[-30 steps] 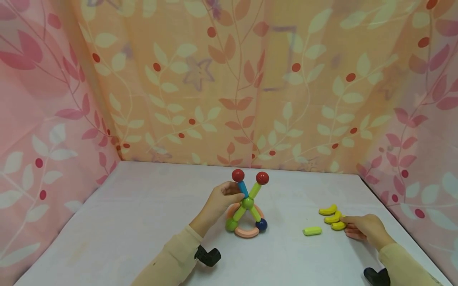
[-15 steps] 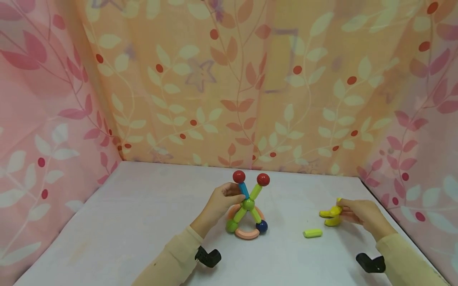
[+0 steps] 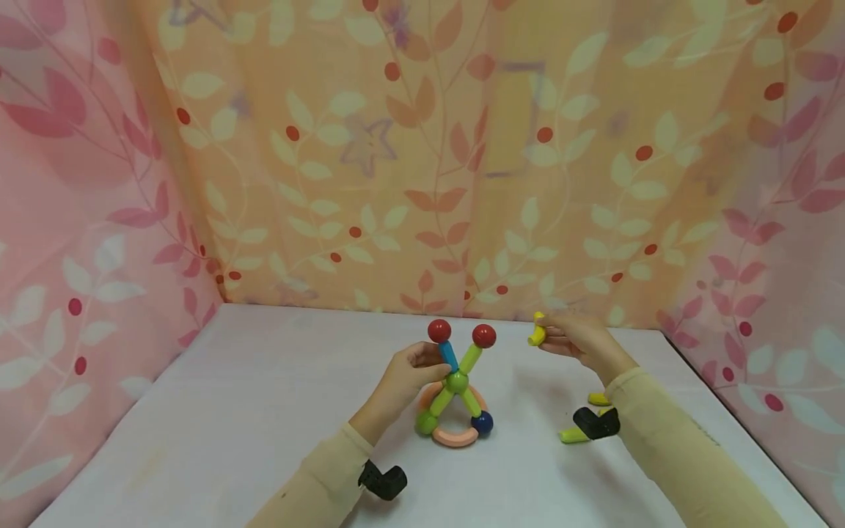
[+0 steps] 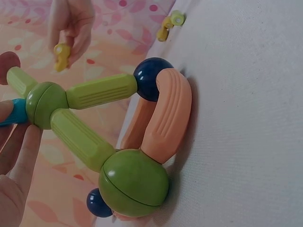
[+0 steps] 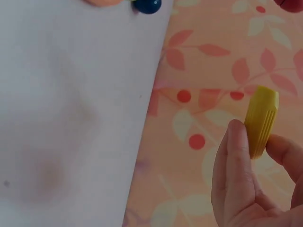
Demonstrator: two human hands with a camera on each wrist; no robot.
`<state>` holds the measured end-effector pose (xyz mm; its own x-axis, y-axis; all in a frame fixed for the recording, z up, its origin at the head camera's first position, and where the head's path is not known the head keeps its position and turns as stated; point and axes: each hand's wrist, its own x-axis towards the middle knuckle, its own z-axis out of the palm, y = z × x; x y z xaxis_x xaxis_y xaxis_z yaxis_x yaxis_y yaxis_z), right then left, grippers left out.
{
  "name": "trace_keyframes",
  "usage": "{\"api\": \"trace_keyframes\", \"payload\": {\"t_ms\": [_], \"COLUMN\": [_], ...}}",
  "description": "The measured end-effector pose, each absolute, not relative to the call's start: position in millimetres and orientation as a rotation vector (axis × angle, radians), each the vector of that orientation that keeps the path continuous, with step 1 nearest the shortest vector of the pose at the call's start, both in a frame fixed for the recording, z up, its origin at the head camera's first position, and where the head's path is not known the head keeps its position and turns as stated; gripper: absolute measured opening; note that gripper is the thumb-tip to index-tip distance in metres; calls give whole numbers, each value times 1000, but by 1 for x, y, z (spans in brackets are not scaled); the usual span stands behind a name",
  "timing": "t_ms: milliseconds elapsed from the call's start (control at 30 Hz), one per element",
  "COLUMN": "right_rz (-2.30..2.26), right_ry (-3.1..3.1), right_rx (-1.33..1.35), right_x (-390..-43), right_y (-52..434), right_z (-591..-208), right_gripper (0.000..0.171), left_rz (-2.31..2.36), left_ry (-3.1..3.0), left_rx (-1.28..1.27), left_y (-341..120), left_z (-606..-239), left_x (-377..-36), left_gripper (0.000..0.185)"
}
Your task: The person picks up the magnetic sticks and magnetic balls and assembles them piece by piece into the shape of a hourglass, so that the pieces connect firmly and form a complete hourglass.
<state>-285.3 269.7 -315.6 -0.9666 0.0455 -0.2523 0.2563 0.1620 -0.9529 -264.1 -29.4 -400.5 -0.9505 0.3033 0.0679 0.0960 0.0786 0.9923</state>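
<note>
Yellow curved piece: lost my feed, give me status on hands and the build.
Right hand pinches yellow curved piece, lifted beside red ball. Left hand holds blue stick of toy structure. Nothing between them.

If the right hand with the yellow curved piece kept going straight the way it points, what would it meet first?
Probably the nearer red ball atop the toy structure. The right hand holds the yellow piece pointing left at about that height, though depth is unclear from the head view.

Ribbed matt plastic yellow piece (image 5: 261,120); glossy balls; matt cloth table cover (image 3: 264,381).
</note>
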Motion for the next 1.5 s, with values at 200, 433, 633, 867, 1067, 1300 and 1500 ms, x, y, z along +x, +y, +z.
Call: {"api": "trace_keyframes", "payload": {"t_ms": [200,433,633,867,1067,1300,1500], "right_rz": [-1931,-1880,-1792,-1709,-1688,-1646,-1570], "right_ry": [2261,2285,2356,2440,2426,2419,2477], "right_rx": [299,178,121,94,56,-6,-135], "right_x": [-298,-302,-302,-299,-299,-295,-295], "right_y": [251,231,214,204,202,200,194], "right_z": [-307,-300,-296,-296,-295,-292,-289], "right_gripper": [54,51,52,51,48,47,45], "left_rz": [1989,1990,2001,2010,2005,2014,2045], "left_ry": [2180,2178,2178,2160,2179,2245,2248], "left_rx": [462,450,426,444,425,366,329], "left_y": [-25,-25,-26,-25,-26,-28,-30], "left_z": [-400,-399,-398,-401,-400,-398,-397], "left_x": [-267,-265,-264,-264,-262,-260,-259], "left_gripper": [37,35,35,34,33,35,34]}}
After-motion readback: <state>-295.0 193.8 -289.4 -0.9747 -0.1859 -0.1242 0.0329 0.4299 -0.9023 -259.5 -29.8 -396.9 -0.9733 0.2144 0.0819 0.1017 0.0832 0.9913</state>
